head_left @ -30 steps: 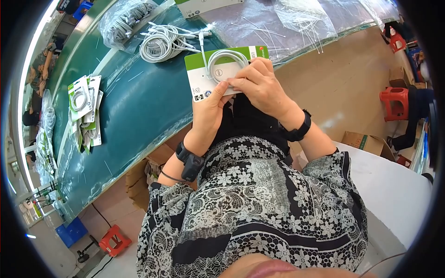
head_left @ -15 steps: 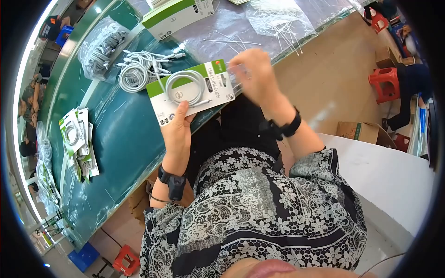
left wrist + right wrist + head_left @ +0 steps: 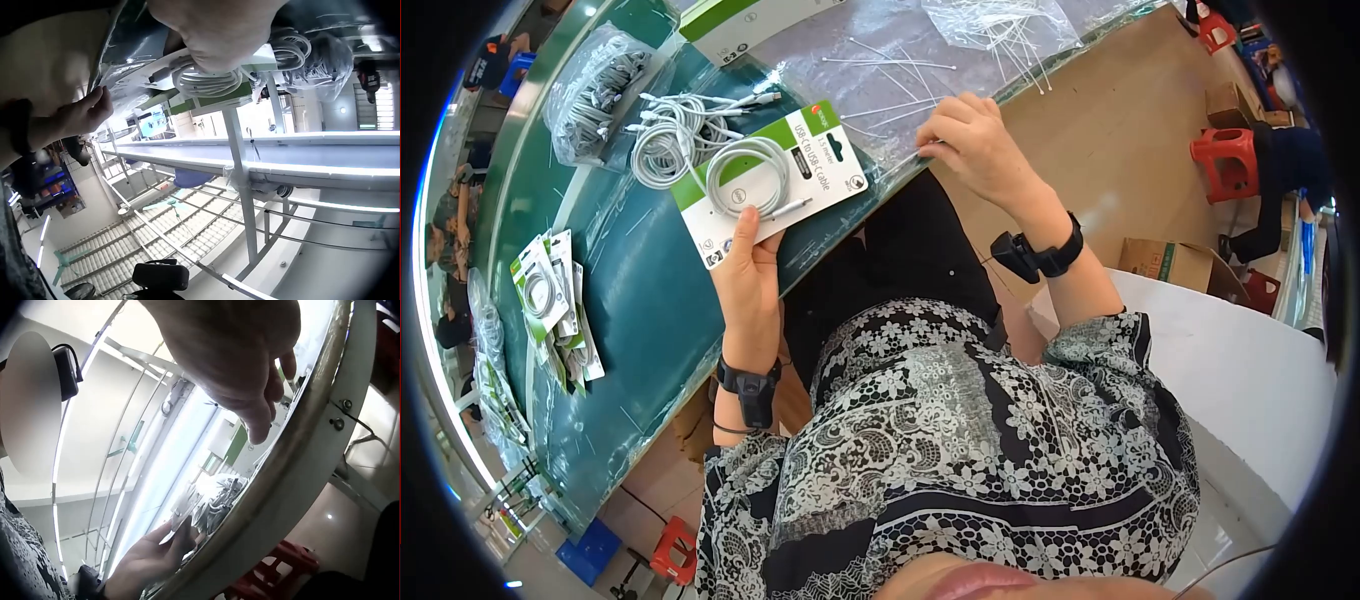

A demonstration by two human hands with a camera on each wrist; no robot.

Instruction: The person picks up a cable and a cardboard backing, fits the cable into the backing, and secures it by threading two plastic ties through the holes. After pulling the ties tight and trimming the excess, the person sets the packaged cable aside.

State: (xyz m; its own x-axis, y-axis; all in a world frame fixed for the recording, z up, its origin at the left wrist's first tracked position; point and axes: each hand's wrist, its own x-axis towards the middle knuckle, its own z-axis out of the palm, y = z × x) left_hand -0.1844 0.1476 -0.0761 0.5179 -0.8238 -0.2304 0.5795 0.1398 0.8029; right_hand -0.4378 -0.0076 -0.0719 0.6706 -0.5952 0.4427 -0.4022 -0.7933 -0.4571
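My left hand [image 3: 750,290] grips the lower left corner of a white and green card [image 3: 842,182], its thumb on the front. A coiled white cable [image 3: 783,180] lies on the card. In the left wrist view the left hand [image 3: 219,28] partly hides the coil [image 3: 206,86]. My right hand [image 3: 988,155] is over the table's front edge, fingers loosely bent, close to thin white ties [image 3: 900,90]. The right wrist view shows this hand [image 3: 231,356] with its thumb apart from its fingers; nothing is visible in it.
Bundled white cables [image 3: 662,150] and a plastic bag of grey pieces [image 3: 595,100] are behind the card. Carded cables [image 3: 550,300] are piled at the left. A green and white box [image 3: 750,25] and a bag of ties [image 3: 1000,20] stand at the back.
The right hand has let go of the card and moved right to the table edge. The left hand has carried the card leftward and tilted it, showing more of its front.
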